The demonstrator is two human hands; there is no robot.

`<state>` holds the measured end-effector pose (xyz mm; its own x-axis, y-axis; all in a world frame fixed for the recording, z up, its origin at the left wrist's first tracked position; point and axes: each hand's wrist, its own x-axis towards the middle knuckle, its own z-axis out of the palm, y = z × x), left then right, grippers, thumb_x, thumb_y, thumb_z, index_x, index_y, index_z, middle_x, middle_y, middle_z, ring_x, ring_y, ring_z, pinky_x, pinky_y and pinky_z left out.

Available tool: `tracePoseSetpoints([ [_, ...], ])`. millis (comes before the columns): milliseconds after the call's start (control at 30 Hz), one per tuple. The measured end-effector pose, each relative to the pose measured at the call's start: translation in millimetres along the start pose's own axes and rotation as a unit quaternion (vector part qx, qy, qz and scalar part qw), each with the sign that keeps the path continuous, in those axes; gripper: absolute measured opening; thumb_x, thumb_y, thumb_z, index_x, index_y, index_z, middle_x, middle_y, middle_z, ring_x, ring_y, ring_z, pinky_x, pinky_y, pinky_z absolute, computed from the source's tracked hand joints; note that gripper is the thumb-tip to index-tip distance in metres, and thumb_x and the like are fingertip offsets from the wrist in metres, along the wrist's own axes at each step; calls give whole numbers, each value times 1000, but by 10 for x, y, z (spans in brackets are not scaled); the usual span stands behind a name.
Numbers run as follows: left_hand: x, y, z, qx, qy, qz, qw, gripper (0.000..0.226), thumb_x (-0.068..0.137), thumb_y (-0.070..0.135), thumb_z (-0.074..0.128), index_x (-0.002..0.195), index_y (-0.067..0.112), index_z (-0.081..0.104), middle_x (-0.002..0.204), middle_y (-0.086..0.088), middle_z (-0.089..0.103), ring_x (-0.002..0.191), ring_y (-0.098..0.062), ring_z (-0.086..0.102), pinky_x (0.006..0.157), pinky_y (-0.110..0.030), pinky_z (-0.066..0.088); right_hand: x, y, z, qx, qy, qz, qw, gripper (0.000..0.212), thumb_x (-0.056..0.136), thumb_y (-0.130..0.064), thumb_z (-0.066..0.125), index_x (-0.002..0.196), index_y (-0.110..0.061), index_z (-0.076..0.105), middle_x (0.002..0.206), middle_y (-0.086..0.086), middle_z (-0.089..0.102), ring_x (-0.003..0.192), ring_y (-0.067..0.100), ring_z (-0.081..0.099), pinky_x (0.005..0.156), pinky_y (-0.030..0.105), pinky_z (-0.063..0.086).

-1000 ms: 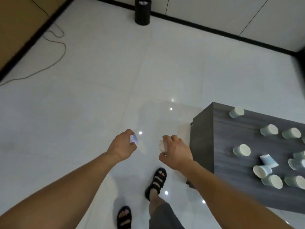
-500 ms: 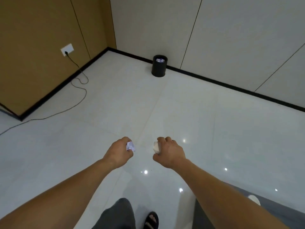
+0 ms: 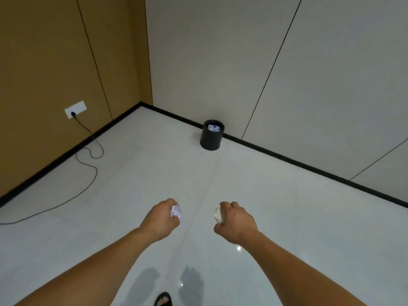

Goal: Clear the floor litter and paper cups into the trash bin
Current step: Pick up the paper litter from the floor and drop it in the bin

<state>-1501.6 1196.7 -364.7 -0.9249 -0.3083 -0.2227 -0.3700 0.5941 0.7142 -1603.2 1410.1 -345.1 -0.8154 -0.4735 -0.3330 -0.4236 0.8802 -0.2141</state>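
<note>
Glossy white floor tiles (image 3: 298, 217) run away to a far corner where a mustard-brown panelled wall (image 3: 44, 62) on the left meets a pale grey panelled wall (image 3: 220, 51), with a black skirting strip (image 3: 309, 166) along the foot of both. Against the grey wall, just right of that corner, stands a small round black trash bin (image 3: 211, 140) – upright, with crumpled white paper scraps (image 3: 213, 127) showing inside its rim. On the brown wall a white socket plate (image 3: 75, 109) carries a plug, and its thin black cable (image 3: 89, 171) loops across the floor towards the near left. Both bare forearms reach forward over the tiles, well short of the bin. The left hand (image 3: 160, 220) has its fingers curled round a crumpled ball of white paper (image 3: 176, 211) that pokes out on the thumb side. The right hand (image 3: 238, 221) grips a squashed off-white paper cup (image 3: 219, 215) – only its end shows past the fingers. At the near edge the toe of a black sandal (image 3: 163, 300) is visible between the arms.
</note>
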Motion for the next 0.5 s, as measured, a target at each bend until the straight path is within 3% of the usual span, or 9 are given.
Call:
tracePoseSetpoints([
  [233,1745,426,-199,31,-22,-3,999,9,86,16,58,87,25,57,88,5,62,78,-12,57,62,-15,40,1661,328,-660,10,5,9,1000,65,80,-45,58,138,-22,38,124,4,48,110,24,52,83,34,48],
  [400,3317,917,-333,15,5,0,1000,16,83,11,59,82,26,55,79,12,55,69,0,51,56,-3,37,3165,674,-1290,5,33,-18,999,65,79,-45,60,137,-24,38,122,3,49,107,25,52,76,32,45],
  [500,4118,1217,-425,19,9,-10,1000,13,84,12,59,86,25,55,82,10,55,71,-4,52,54,-3,34,3899,808,-1666,2,25,-30,999,68,79,-46,59,139,-24,36,125,4,48,110,26,51,79,34,47],
])
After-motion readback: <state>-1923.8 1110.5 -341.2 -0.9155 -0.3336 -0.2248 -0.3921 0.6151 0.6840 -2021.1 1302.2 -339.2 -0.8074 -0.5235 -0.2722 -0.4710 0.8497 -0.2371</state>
